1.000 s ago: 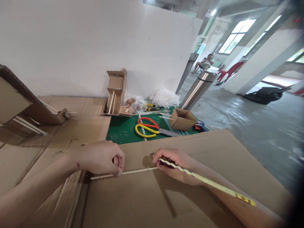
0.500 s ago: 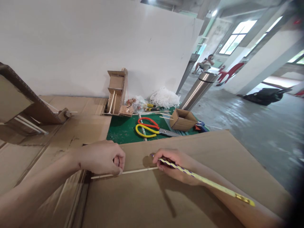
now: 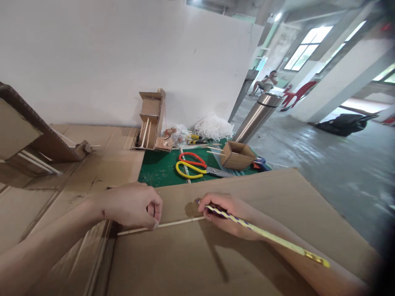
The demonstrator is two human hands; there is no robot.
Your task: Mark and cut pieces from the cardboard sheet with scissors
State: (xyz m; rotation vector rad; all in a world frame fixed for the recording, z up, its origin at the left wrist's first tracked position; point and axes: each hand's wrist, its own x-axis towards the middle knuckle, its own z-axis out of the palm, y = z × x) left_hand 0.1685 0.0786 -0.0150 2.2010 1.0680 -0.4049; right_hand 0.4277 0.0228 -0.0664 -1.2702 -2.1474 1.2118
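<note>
A thin pale wooden stick point(image 3: 177, 223) lies across a brown cardboard sheet point(image 3: 173, 263), with a small dark mark on it. My left hand point(image 3: 140, 205) is closed over the stick left of its middle, thumb and finger pinching it. Between the fingers of my right hand point(image 3: 226, 213) is a yellow pencil with purple spots point(image 3: 274, 237). Its back end slants toward me over the right forearm. The pencil's tip is mostly hidden by my fingers, which rest at the stick's right end.
Beyond the sheet, red-and-yellow-handled scissors point(image 3: 203, 166) lie on a green mat point(image 3: 157, 166). Behind are a small cardboard box point(image 3: 236, 156), white string point(image 3: 216, 127), a steel flask point(image 3: 259, 117) and a cardboard structure point(image 3: 151, 119). A larger cardboard piece point(image 3: 46, 127) stands left. A person point(image 3: 267, 82) sits far off.
The stick's left end has shifted slightly toward me, so the stick tilts a little more. Both hands and the pencil stay almost where they were.
</note>
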